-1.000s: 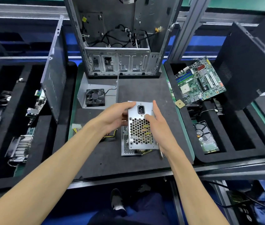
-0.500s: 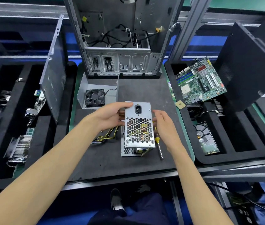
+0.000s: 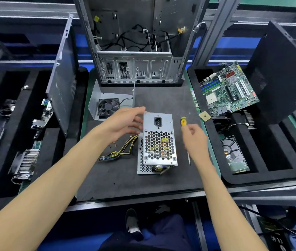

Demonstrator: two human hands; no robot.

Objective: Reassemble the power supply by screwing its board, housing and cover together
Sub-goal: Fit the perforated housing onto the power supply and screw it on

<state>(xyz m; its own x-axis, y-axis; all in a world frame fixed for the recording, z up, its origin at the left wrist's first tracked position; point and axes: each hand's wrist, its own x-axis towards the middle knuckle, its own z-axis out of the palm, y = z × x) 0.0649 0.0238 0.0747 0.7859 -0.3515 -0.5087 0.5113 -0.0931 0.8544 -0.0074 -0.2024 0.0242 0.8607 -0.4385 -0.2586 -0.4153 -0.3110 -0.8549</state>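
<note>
The silver power supply housing (image 3: 159, 140) stands on end on the dark mat (image 3: 161, 98), its honeycomb grille and power socket facing up and its board showing at the lower end. Its yellow and black cable bundle (image 3: 120, 153) trails left. My left hand (image 3: 125, 122) hovers at the housing's upper left edge with straight, spread fingers, the fingertips at or just off the metal. To the right of the housing, my right hand (image 3: 195, 140) grips a yellow-handled screwdriver (image 3: 183, 121); the shaft tip pokes out below the hand. The cover with the black fan (image 3: 108, 105) lies behind.
A few small screws (image 3: 112, 144) lie on the mat left of the cables. An open computer case (image 3: 136, 51) stands at the back. Foam trays flank the mat; the right one holds a motherboard (image 3: 228, 89) and a hard drive (image 3: 235, 154). A loose side panel (image 3: 62, 78) leans at the left.
My right hand left the housing and picked the screwdriver up off the mat. My left hand let go of the housing and opened. The housing now stands on its own.
</note>
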